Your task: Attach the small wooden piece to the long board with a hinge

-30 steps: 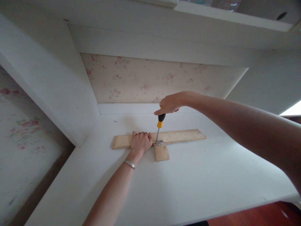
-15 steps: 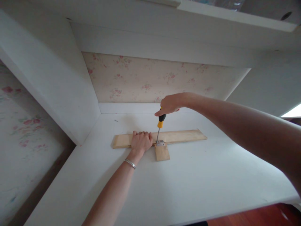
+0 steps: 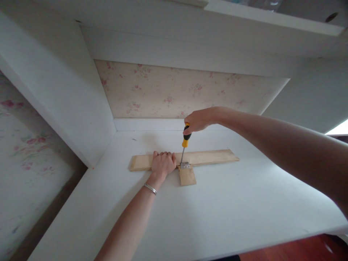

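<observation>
Upright, screwdriver (image 3: 185, 142) in r. hand (image 3: 198, 120) fingers (tip on hinge (image 3: 185, 165)).

Home room: floral wallpaper (image 3: 174, 90), white built-in desk (image 3: 231, 210) under shelf (image 3: 190, 47), red wood floor (image 3: 299, 250).

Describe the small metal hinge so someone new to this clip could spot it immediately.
On the white desk lies a long wooden strip, pressed down by the left hand. A short wooden block butts against its near edge. The hinge bridges their joint under the screwdriver tip: the only shiny metal piece.
</observation>
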`<action>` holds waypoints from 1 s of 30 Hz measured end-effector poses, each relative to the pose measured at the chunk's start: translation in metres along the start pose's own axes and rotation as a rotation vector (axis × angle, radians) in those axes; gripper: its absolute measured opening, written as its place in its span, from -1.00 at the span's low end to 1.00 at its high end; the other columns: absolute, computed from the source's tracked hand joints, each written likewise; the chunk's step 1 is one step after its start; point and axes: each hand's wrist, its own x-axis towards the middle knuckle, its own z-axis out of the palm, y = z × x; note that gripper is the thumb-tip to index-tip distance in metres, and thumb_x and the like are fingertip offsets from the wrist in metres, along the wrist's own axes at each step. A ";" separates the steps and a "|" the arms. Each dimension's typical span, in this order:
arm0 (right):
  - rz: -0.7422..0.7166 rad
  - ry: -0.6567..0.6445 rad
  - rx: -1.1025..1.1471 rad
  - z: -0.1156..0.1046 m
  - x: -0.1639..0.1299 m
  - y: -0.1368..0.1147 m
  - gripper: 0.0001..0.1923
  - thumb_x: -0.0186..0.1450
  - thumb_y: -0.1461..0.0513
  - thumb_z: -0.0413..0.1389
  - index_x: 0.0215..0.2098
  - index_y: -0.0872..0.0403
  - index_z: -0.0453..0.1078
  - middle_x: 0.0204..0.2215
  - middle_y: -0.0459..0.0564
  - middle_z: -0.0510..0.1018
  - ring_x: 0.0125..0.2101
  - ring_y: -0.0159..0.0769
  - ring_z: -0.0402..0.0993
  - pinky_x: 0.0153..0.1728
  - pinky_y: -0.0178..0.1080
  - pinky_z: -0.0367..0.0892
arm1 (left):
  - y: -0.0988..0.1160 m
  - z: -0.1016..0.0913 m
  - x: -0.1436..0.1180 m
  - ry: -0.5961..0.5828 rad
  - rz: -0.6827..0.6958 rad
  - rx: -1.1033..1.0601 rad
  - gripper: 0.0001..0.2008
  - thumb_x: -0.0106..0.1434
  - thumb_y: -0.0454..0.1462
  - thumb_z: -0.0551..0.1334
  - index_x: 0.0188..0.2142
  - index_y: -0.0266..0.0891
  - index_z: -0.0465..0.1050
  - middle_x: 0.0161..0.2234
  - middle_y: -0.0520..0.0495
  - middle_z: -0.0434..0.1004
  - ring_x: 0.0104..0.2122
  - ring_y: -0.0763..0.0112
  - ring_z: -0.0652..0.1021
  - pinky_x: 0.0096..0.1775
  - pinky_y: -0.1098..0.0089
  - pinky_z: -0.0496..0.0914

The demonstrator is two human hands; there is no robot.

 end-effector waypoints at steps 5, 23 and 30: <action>-0.003 -0.086 0.117 0.001 -0.003 -0.002 -0.35 0.16 -0.22 -0.06 -0.13 0.13 0.38 -0.49 0.04 0.45 -0.52 -0.29 0.35 -0.46 -0.22 0.17 | 0.000 0.000 0.000 0.011 0.003 0.020 -0.48 0.36 -0.15 -0.17 -0.36 -0.32 0.51 -0.36 -0.26 0.56 -0.34 0.19 0.51 -0.09 0.09 0.05; -0.052 -0.141 0.174 0.000 -0.001 -0.007 -0.41 0.17 -0.13 0.01 -0.04 0.12 0.27 -0.46 0.01 0.46 -0.53 -0.33 0.36 -0.49 -0.26 0.18 | 0.001 -0.003 -0.001 0.007 0.009 0.001 -0.48 0.36 -0.15 -0.17 -0.36 -0.32 0.52 -0.35 -0.26 0.57 -0.34 0.18 0.51 -0.08 0.09 0.06; 0.013 -0.134 0.079 -0.005 -0.004 -0.009 -0.33 0.19 -0.20 -0.09 -0.07 0.17 0.33 -0.54 0.03 0.44 -0.53 -0.27 0.36 -0.46 -0.21 0.17 | 0.002 -0.002 -0.001 -0.007 -0.006 0.013 -0.47 0.36 -0.15 -0.18 -0.34 -0.32 0.52 -0.35 -0.27 0.57 -0.33 0.18 0.52 -0.06 0.08 0.03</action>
